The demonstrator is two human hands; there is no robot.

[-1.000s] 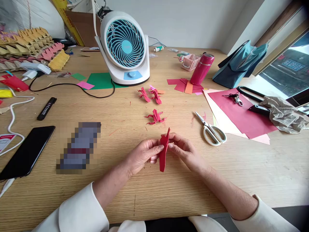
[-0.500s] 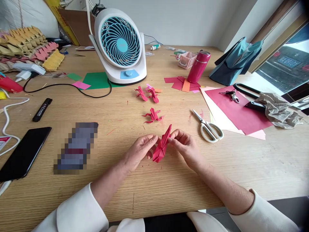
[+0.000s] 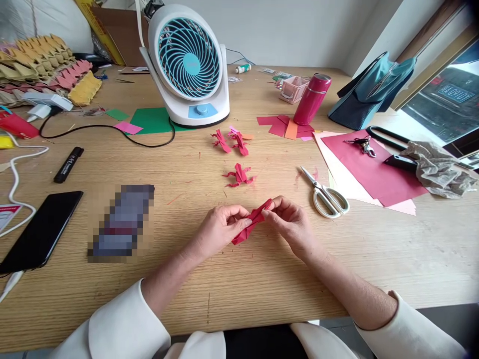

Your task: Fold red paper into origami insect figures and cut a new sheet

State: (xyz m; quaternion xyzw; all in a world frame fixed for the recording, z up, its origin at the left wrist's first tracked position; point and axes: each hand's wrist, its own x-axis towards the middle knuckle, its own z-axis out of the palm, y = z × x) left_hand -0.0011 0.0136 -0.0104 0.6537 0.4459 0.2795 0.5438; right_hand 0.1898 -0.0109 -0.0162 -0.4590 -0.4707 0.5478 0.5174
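A long, narrow piece of folded red paper (image 3: 245,233) is held between my two hands above the table. My left hand (image 3: 220,227) pinches its middle from the left, thumb on top. At its upper right end, my right hand (image 3: 286,219) grips it between thumb and fingers. Just beyond lies a red folded paper frog (image 3: 239,175) with spread legs. Two more red paper figures (image 3: 220,141) rest farther back. To the right of my right hand lie scissors (image 3: 329,198) with white handles, blades pointing away.
A white and blue fan (image 3: 192,65) stands at the back. Behind the scissors are a red flask (image 3: 312,99), red paper sheets (image 3: 374,169) with keys, and a teal bag (image 3: 370,94). On the left lie a black phone (image 3: 41,232), a marker (image 3: 69,164) and a pixelated device (image 3: 121,222).
The folded paper has tilted from steep to a flatter slant. My left hand has moved over its middle, and my right hand has shifted to its upper end.
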